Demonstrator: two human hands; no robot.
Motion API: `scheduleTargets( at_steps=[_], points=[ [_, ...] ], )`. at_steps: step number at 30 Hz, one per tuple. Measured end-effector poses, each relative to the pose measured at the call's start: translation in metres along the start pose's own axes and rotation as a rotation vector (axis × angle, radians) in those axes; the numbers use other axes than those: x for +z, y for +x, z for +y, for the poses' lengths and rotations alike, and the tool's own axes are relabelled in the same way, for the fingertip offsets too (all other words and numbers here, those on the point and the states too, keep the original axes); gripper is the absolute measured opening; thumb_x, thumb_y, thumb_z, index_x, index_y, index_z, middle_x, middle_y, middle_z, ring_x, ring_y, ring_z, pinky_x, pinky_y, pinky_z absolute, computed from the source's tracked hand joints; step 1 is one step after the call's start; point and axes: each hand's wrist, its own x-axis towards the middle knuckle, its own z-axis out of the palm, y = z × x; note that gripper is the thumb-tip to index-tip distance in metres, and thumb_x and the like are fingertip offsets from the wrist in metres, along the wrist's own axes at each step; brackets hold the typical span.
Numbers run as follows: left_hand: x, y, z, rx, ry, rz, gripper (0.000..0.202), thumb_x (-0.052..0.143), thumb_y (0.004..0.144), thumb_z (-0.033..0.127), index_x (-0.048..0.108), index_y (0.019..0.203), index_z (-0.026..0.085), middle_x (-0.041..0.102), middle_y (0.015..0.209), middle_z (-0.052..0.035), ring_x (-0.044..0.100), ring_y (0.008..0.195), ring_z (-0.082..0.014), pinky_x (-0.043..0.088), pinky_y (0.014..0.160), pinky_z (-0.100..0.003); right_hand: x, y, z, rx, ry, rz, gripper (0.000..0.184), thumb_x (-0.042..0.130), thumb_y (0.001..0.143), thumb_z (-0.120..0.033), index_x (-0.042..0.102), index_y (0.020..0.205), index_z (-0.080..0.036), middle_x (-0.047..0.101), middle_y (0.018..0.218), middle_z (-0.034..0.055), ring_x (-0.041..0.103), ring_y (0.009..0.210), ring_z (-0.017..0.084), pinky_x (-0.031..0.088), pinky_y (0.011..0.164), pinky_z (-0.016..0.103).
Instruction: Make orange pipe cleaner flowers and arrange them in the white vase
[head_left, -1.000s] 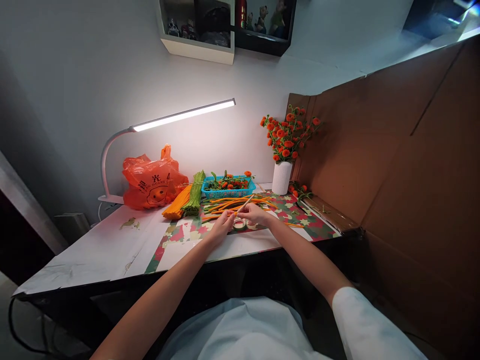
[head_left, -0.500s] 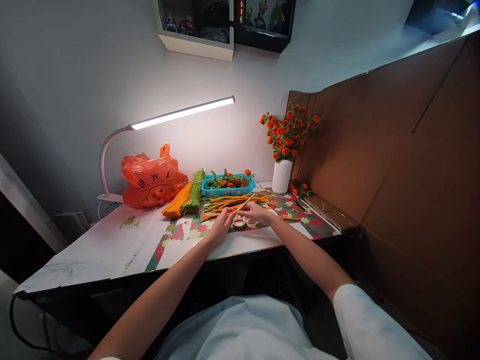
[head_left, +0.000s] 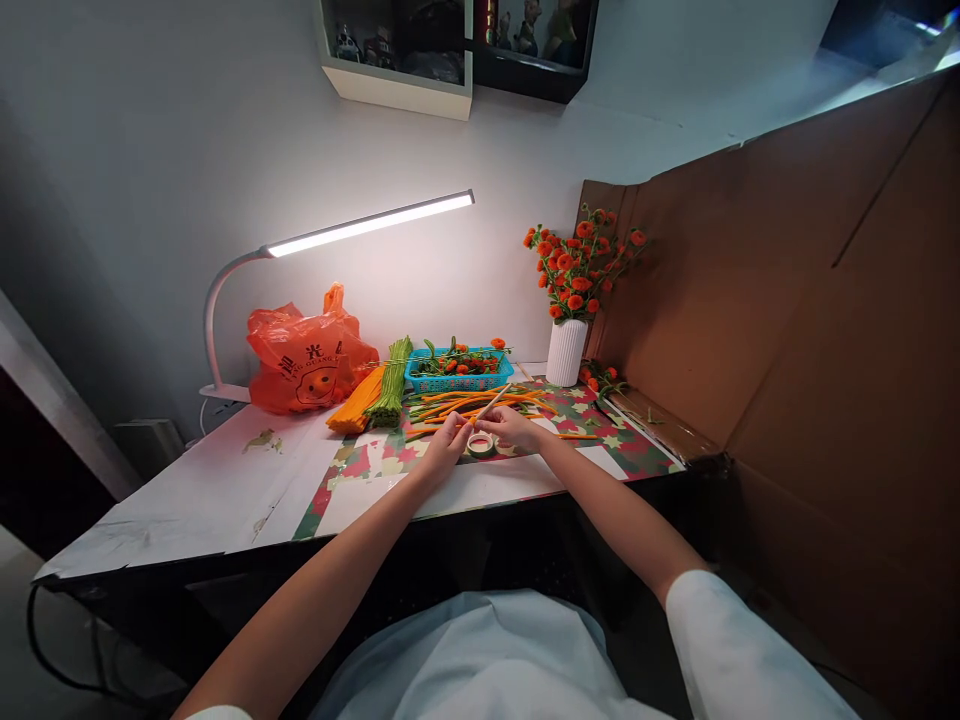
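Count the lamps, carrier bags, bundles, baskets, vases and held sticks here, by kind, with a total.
Lamp: 1
Carrier bag: 1
Bundles: 2 (orange bundle, green bundle)
Blue basket: 1
White vase: 1
Pale stick, held: 1
Total: 7

Table (head_left: 187,480): white top, patterned sheet (head_left: 641,455) under left hand (head_left: 447,447) and right hand (head_left: 511,426). Tape roll (head_left: 481,456) between hands. Orange and green strips (head_left: 448,407) just past hands, blue basket (head_left: 457,383) behind. Going outward, left of left hand: green bundle (head_left: 391,385), orange bundle (head_left: 356,402), orange bag (head_left: 300,350), lamp (head_left: 371,223). Beyond right hand: white vase (head_left: 566,355), loose flowers (head_left: 600,379) beside it.
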Motion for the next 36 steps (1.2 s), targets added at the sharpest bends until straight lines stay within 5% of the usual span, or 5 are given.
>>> scheduleTargets(
  at_steps=[15, 21, 25, 31, 36],
  points=[
    [0.003, 0.000, 0.008, -0.032, -0.154, -0.051, 0.045, 0.063, 0.074, 0.059, 0.038, 0.074, 0.021, 0.031, 0.051, 0.0106, 0.024, 0.043, -0.0055, 0.017, 0.045, -0.020, 0.003, 0.002, 0.010, -0.072, 0.080, 0.032, 0.043, 0.069, 0.072, -0.055, 0.066, 0.085, -0.014, 0.045, 0.063, -0.0041, 0.031, 0.052, 0.005, 0.026, 0.043, 0.017],
    [0.000, -0.009, 0.028, -0.164, -0.377, -0.362, 0.044, 0.068, 0.074, 0.052, 0.036, 0.073, 0.021, 0.026, 0.052, 0.0111, 0.020, 0.044, -0.0048, 0.018, 0.046, -0.020, -0.030, -0.006, -0.003, -0.046, -0.058, -0.236, 0.046, 0.072, 0.066, -0.057, 0.067, 0.077, -0.013, 0.051, 0.061, -0.0033, 0.039, 0.055, 0.007, 0.030, 0.049, 0.020],
    [-0.002, -0.014, 0.034, -0.227, -0.222, -0.530, 0.038, 0.066, 0.076, 0.050, 0.042, 0.075, 0.020, 0.031, 0.053, 0.0093, 0.025, 0.045, -0.0061, 0.020, 0.047, -0.021, -0.050, -0.004, -0.023, -0.017, -0.304, -0.361, 0.038, 0.075, 0.063, -0.049, 0.068, 0.068, -0.013, 0.056, 0.060, -0.0018, 0.043, 0.056, 0.008, 0.031, 0.053, 0.022],
    [-0.004, -0.007, 0.027, -0.026, 0.267, -0.226, 0.032, 0.064, 0.076, 0.048, 0.051, 0.070, 0.019, 0.044, 0.055, 0.0055, 0.034, 0.050, -0.0095, 0.023, 0.048, -0.022, -0.030, -0.007, -0.042, -0.202, -0.860, -0.060, 0.014, 0.067, 0.074, -0.020, 0.068, 0.062, -0.015, 0.059, 0.058, 0.0005, 0.048, 0.057, 0.011, 0.029, 0.058, 0.025],
    [-0.003, -0.001, 0.017, 0.044, 0.228, 0.116, 0.031, 0.064, 0.076, 0.044, 0.048, 0.067, 0.020, 0.043, 0.056, 0.0051, 0.036, 0.051, -0.0101, 0.024, 0.049, -0.023, 0.006, -0.015, -0.028, -0.381, -0.988, 0.284, 0.017, 0.056, 0.083, -0.016, 0.069, 0.072, -0.014, 0.066, 0.074, 0.0089, 0.057, 0.074, 0.018, 0.033, 0.072, 0.030]
  ],
)
